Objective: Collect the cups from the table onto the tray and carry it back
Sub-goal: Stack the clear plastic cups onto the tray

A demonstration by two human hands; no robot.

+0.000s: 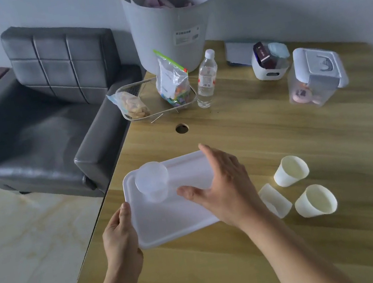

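A white tray [167, 222] lies on the wooden table [267, 142] near its left edge. One clear plastic cup [152, 181] stands upright on the tray's far left part. My left hand [120, 237] grips the tray's near left rim. My right hand [225, 184] hovers open over the tray's right side, fingers spread, holding nothing. To the right of the tray are three cream paper cups: one upright cup [290, 170], another upright cup [315, 200], and a third cup [275, 200] lying on its side beside my right wrist.
A wire basket [187, 102] with snack bags, a water bottle [206, 79], a grey tub [169, 19], a small white caddy [270, 65] and a lidded clear container [316, 76] stand at the table's far side. A dark leather sofa [45, 111] stands to the left.
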